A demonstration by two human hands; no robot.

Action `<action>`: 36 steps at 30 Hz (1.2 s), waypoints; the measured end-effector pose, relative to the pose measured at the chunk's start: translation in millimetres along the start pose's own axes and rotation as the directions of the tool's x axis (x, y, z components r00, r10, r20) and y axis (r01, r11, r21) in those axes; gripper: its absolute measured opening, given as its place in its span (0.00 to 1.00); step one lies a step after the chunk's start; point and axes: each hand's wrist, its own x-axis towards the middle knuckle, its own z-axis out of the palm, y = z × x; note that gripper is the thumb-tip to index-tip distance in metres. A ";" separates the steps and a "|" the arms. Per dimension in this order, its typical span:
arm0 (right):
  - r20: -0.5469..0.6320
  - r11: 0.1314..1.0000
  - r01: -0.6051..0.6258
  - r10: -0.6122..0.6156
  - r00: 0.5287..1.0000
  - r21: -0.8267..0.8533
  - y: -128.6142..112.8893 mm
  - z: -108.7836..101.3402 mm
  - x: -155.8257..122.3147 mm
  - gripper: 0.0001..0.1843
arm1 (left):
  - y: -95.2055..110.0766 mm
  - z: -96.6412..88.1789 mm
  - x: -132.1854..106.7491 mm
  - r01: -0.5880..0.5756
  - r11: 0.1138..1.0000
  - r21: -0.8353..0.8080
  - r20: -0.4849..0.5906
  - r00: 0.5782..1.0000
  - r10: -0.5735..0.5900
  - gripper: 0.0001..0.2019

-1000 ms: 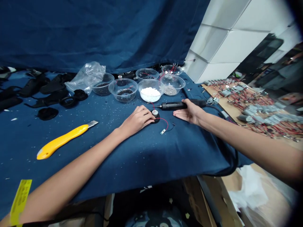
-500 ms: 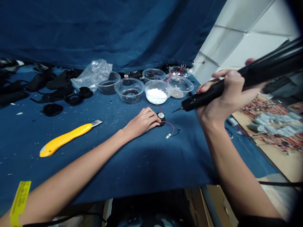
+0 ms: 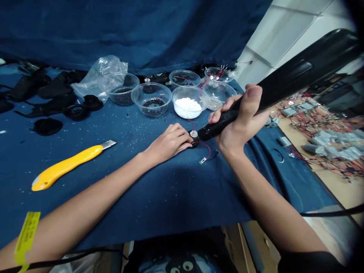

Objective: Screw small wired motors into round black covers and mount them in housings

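Since the earlier frames, the right hand has lifted off the cloth and come back in. It now grips the thick black corded tool in the fist, thumb on top, with the body running up toward the camera. The tool's narrow end points down and left, level with and just beside the black disc; the metal tip is not visible. The left hand has not shifted from the disc: it lies palm down with the fingertips on the disc's edge, though how firmly it holds cannot be told. The hands are apart but near each other, with only the tool's end between them.

The disc sits on the blue cloth, with a round metal cap on top and a red wire running to a small metal tab. Directly behind it stands the clear bowl of white granules. The yellow utility knife lies well left of the left forearm. To the right, the cloth ends at the edge of a wooden bench carrying wired parts. The cloth's front edge runs below both forearms.
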 end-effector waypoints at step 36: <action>0.172 0.996 0.080 -0.085 0.981 0.034 -1.4 -5.0 -22.3 0.19 | 2.2 -1.9 0.7 0.004 0.999 0.051 0.005 1.000 -0.004 0.11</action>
